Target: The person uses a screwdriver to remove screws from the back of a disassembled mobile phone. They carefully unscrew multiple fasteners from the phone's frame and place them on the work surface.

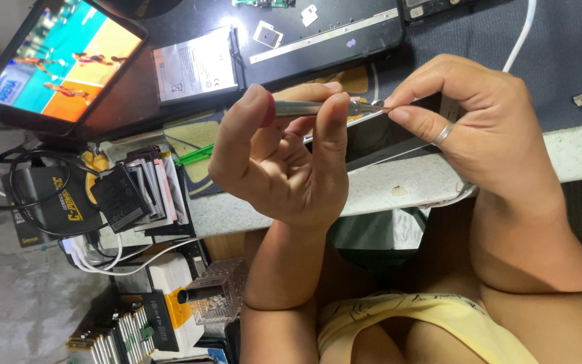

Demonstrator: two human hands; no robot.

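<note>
My left hand [284, 168] pinches a slim silver screwdriver [304, 107] with a red end cap, held level between thumb and fingers. Its tip meets the upper edge of a dark phone [382, 135]. My right hand [479, 128], with a ring on one finger, grips that phone from the right, its fingertips pinched close to the screwdriver's tip. The phone is held just above the table's pale front edge [399, 189], and both hands cover much of it.
A lit tablet [62, 61] stands at the far left. Beside it lies a flat white battery [195, 66] on a dark device [331, 34] bearing small metal parts. Stacked batteries [139, 195], a black charger box [52, 202], cables and a clear plastic block [220, 290] crowd the lower left.
</note>
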